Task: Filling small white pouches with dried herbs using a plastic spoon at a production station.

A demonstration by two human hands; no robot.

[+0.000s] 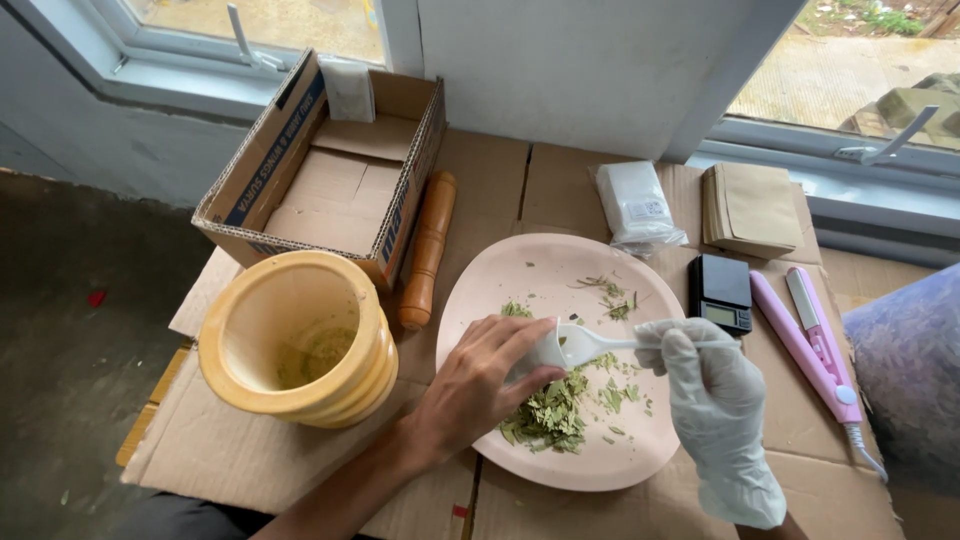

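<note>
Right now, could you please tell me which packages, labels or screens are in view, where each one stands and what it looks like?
Cardboard box: far left by the window, open, brown with blue printed sides.
Clear bag: beyond the pink plate, holding white contents, with a small white label.
Brown envelopes: a flat stack right of the bag.
Black scale: right of the plate, with a small grey screen along its near edge.

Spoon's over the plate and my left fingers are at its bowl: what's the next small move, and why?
Probably dip the white plastic spoon into the heap of dried green leaves just below it. The gloved right hand holds its handle, the bare left hand steadies the bowl, which looks empty, above the pink plate.
</note>
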